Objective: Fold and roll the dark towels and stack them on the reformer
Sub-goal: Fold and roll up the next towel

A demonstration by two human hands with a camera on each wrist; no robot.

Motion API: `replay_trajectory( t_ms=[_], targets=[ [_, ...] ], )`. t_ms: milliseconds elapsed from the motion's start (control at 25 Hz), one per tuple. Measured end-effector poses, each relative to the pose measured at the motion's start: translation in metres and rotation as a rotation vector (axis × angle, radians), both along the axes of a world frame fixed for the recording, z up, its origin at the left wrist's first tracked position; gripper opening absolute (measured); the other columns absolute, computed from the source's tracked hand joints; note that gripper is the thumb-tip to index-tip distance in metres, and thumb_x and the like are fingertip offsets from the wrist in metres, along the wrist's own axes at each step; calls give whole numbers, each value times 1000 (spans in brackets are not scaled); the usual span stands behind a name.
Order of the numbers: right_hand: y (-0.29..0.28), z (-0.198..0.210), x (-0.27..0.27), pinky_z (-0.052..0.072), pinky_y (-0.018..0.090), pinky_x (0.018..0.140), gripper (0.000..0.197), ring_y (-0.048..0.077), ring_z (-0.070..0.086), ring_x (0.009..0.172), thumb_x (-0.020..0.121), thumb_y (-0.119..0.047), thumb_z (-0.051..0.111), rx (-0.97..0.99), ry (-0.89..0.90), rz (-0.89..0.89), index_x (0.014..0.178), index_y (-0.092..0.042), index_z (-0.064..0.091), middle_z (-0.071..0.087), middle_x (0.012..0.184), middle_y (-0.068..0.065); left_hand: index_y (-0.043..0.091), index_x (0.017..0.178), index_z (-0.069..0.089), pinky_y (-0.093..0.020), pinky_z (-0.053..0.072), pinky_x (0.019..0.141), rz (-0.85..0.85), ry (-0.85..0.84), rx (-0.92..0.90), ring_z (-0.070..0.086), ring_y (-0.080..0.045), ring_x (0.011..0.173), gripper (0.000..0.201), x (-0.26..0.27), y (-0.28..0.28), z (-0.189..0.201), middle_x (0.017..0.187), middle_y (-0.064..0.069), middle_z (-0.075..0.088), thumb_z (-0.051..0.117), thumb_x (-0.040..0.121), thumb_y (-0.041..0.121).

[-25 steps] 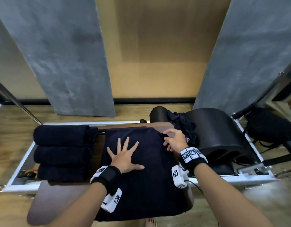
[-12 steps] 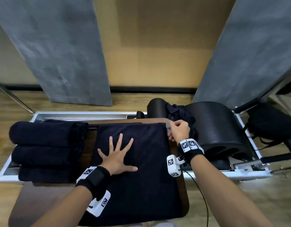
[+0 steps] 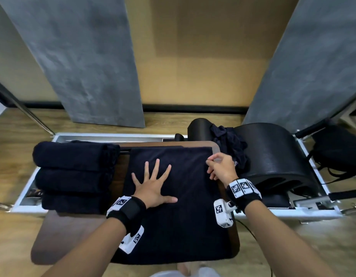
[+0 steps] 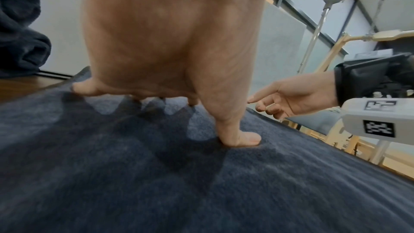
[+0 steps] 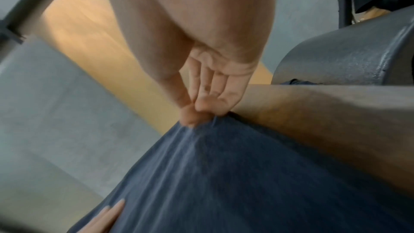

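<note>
A dark towel [image 3: 183,216] lies spread flat on the brown padded board [image 3: 73,236] across the reformer [image 3: 293,213]. My left hand [image 3: 153,182] presses flat on its middle with fingers spread; the thumb [image 4: 237,137] dents the pile. My right hand [image 3: 213,164] pinches the towel's right edge near the far corner, and the right wrist view shows the fingertips [image 5: 197,112] gathering the cloth [image 5: 246,174]. Three rolled dark towels [image 3: 73,172] are stacked at the left. A crumpled dark towel [image 3: 227,144] lies at the back right.
A black arc barrel [image 3: 273,156] stands on the reformer just right of my right hand. A black bag [image 3: 337,148] sits on the floor at far right. A slanted metal pole [image 3: 23,108] rises at the left. Grey wall panels stand behind.
My right hand drew the towel's far right corner outward and squared it, then slid slightly nearer along the edge. The left hand stayed flat on the towel.
</note>
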State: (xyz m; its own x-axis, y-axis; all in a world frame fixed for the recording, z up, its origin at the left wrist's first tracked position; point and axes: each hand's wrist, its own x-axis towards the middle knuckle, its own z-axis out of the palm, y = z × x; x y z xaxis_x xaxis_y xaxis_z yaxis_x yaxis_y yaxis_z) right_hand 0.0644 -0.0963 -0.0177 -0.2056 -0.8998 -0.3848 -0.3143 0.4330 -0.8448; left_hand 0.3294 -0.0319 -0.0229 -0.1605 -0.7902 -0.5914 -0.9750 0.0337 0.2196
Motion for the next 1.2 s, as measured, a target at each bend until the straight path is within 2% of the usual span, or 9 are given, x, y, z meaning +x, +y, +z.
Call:
replay_trajectory(
  t_ms=[200,360,520,600,680,800,920,1040,1200],
  targets=[
    [81,-2,8,55,34,50,3,24,67,52,95,-2,71,16,-143,239,98,-3,71,73,75,18,30,170,2,-66,-1,128,-65,83,-281,-26,-19,160,83,5,56,-8,176,4,-20,36,105,68],
    [158,-9,9,59,30,83,18,10,70,101,88,-18,83,-303,100,340,105,-19,77,72,109,-6,32,170,3,-63,2,129,-134,33,-424,-21,-16,161,80,22,130,-25,176,8,-16,21,104,74],
    [223,-17,9,12,24,125,80,-2,8,157,83,-58,80,-329,380,693,153,-38,47,26,165,-24,36,169,-2,-60,-5,127,-143,43,-449,-19,-15,162,108,44,193,-36,176,11,-17,27,85,99],
    [245,-24,8,-4,32,128,99,4,-15,158,84,-59,77,-316,611,861,164,-41,20,-3,172,-21,35,169,-4,-57,-2,129,-172,37,-470,-14,-17,163,107,59,213,-41,176,10,-18,46,90,86],
    [259,-29,7,-6,38,130,107,9,-20,158,86,-25,77,-310,775,900,165,-38,7,-15,172,-17,34,167,-12,-51,1,132,-188,19,-481,-17,-16,162,108,74,221,-42,174,10,-23,66,94,41],
    [274,-28,1,-1,35,131,102,6,-7,160,80,14,56,-354,719,807,165,-31,22,0,173,-14,35,168,3,-40,2,133,-169,118,-464,-17,-8,160,100,87,228,-36,175,14,-13,59,92,2],
    [285,-25,-5,8,27,130,74,1,14,158,92,15,50,-368,536,756,154,-25,49,27,167,-16,29,159,46,-31,10,133,-86,287,-476,8,0,159,62,95,234,-24,172,17,22,51,104,2],
    [282,-6,-13,45,27,112,46,-2,57,131,98,4,58,-334,363,620,123,-31,73,69,134,-16,30,128,74,-37,48,111,134,392,-474,61,-13,133,34,99,235,-2,139,13,69,60,103,12],
    [255,23,-25,55,25,79,14,7,73,85,86,-16,84,-244,106,442,83,-29,80,79,85,-11,26,95,81,-37,57,82,337,539,-542,72,-8,91,12,98,212,31,90,15,78,79,94,38]
  ],
)
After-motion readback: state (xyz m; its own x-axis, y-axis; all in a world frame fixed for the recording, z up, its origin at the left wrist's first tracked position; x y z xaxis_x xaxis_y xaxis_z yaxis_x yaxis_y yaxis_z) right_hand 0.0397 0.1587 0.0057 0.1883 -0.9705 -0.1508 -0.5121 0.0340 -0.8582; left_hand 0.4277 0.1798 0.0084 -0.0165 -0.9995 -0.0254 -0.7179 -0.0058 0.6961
